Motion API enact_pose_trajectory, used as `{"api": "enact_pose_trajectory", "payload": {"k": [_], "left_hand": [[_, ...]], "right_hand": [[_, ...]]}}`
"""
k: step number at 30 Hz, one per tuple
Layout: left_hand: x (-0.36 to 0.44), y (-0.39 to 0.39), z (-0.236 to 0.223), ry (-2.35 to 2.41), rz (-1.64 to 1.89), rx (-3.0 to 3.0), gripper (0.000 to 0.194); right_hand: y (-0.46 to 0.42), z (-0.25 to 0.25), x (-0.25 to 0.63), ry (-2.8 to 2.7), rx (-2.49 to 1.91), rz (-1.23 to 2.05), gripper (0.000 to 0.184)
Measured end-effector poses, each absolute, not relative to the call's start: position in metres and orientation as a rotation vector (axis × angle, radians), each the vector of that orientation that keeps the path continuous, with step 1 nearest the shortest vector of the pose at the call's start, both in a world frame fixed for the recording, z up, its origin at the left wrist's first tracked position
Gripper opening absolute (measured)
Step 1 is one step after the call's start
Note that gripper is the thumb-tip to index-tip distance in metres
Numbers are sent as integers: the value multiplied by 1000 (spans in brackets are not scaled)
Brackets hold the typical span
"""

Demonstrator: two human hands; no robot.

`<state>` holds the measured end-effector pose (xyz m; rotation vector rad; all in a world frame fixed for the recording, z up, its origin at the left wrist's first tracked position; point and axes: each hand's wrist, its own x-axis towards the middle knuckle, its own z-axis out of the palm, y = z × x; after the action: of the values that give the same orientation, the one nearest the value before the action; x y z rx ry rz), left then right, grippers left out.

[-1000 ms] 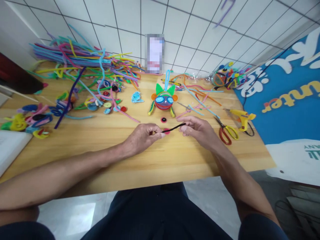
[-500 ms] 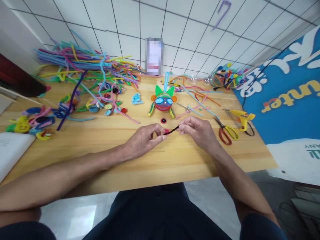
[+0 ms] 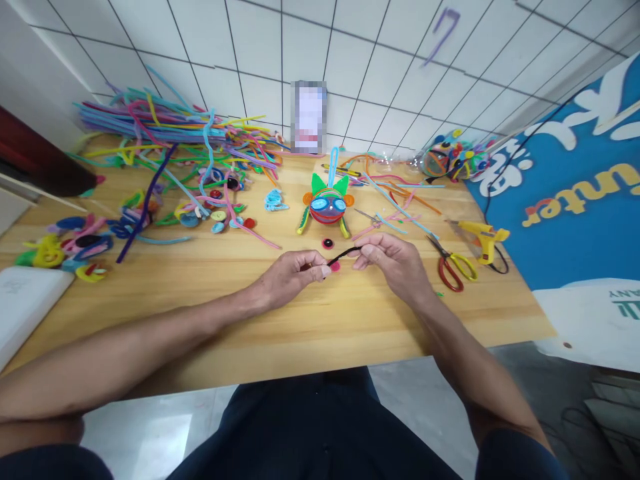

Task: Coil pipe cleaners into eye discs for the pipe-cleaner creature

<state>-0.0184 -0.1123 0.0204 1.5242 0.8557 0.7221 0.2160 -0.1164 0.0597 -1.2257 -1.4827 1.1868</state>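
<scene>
A short black pipe cleaner [image 3: 344, 253] stretches between my two hands above the wooden table, bowed slightly upward. My left hand [image 3: 295, 277] pinches its left end between thumb and forefinger. Its other end is in the closed fingers of my right hand [image 3: 393, 261]. Below the pipe cleaner lies a pink-red disc [image 3: 336, 267], partly covered. Just beyond it is a red disc with a black centre [image 3: 327, 244]. Farther back stands a pipe-cleaner figure [image 3: 327, 207] with green pointed ears, blue eyes, orange side coils and a blue loop on top.
Scissors [image 3: 453, 267] and a yellow glue gun [image 3: 483, 239] lie to the right. Pipe cleaners in a large heap [image 3: 165, 127] and coiled pieces [image 3: 65, 243] fill the left side. A phone [image 3: 309, 117] leans against the tiled wall. Loose strips [image 3: 395, 193] lie behind the scissors.
My left fingers opened a little and closed again on the pipe cleaner. The stretch between my hands shortened, then lengthened slightly and bowed upward. The figure stayed in place.
</scene>
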Motion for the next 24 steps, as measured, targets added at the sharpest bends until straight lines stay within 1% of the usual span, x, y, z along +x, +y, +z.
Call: {"api": "enact_pose_trajectory", "payload": {"k": [7, 11, 13, 16, 20, 24], "left_hand": [[-18, -113, 25, 858, 674, 1468, 32], [-18, -113, 28, 861, 654, 1456, 32], [-17, -113, 30, 838, 618, 1446, 33], [-17, -113, 30, 785, 556, 1418, 33], [-18, -111, 31, 763, 525, 1381, 33], [-19, -107, 32, 791, 510, 1344, 32]], "right_hand": [[-114, 58, 219, -1449, -1235, 1162, 36], [-112, 60, 224, -1526, -1220, 1056, 33], [-112, 64, 224, -1663, -1205, 911, 31], [-110, 72, 221, -2030, -1113, 643, 31], [-104, 77, 212, -2436, -947, 446, 14], [-96, 76, 207, -2513, -861, 375, 19]]}}
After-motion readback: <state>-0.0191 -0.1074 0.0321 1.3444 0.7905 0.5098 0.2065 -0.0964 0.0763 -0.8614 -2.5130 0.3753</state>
